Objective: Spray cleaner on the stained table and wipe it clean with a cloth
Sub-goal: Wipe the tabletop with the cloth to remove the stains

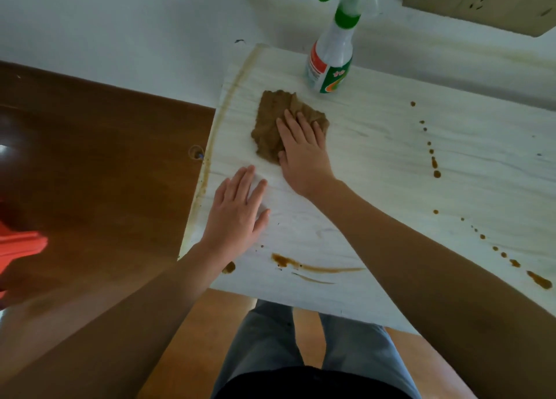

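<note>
Right grip [304,153] lies flat-fingered on the cloth [275,118] on the desk [376,163]; left grip [237,212] rests flat and empty, nearer. Bottle [331,58] stands just behind the cloth, label unreadable; brown drips [436,173] lie to the right

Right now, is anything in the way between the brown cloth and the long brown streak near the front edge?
No. The crumpled brown cloth, pressed under the right hand, has only bare white tabletop between it and the long brown streak. The left hand rests flat left of that path; the green-and-white spray bottle stands behind.
</note>
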